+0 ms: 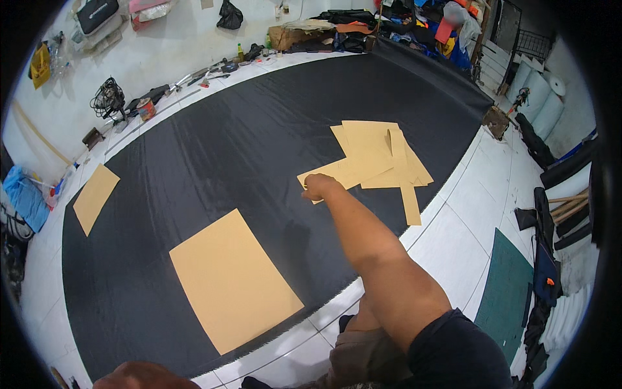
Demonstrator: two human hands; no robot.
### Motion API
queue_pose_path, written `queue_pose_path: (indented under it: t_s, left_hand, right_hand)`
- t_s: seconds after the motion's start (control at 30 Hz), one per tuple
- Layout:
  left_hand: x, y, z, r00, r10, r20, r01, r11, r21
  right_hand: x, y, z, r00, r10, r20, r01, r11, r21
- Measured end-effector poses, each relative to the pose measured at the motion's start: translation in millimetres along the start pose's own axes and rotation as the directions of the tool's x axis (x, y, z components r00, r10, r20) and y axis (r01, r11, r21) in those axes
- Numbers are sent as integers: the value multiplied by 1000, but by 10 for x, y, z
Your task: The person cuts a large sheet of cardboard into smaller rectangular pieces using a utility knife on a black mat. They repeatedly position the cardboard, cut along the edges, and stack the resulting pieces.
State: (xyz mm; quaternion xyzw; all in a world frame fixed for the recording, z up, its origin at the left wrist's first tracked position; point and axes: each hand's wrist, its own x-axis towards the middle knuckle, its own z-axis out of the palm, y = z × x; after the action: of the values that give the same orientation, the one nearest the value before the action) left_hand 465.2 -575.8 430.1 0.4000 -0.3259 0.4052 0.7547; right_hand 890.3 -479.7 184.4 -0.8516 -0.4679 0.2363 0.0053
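My right hand point(319, 187), at the end of my outstretched arm, closes on the left end of a tan card piece point(346, 170). That piece lies at the left side of a loose pile of tan card pieces point(372, 139), which overlap at several angles. A narrow strip point(411, 206) sticks out of the pile toward me. Nearer to me, a large four-sided tan sheet point(236, 282) lies flat and apart. At the lower edge a bit of skin point(146, 377), seemingly my left arm or hand, comes into view; its fingers do not show.
Black sheet material point(214, 162) covers much of the white tiled floor point(447, 240), its roll point(440, 71) at the far right. A smaller tan piece point(96, 198) lies at the left. A green mat point(502, 285) is at the right. Tools and a tin point(146, 109) line the wall.
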Motion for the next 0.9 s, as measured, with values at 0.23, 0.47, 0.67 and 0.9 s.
queue_pose_path:
  t_s: [0.23, 0.47, 0.67, 0.9]
  left_hand:
    - [11, -14, -118, 980, -149, 129, 159, 985, -72]
    - [10, 119, -19, 959, -278, 54, 276, 961, 27]
    - [327, 633, -476, 797, -537, 277, 476, 840, 261]
    - [103, 235, -1716, 777, -434, -457, 623, 422, 659]
  right_hand:
    - [111, 1, 32, 997, -54, -60, 50, 996, -69]
    - [91, 14, 44, 997, -35, -64, 29, 995, -92]
    - [138, -78, 38, 991, -85, -102, 74, 991, -109]
    - [131, -43, 57, 995, -67, -70, 60, 993, -98]
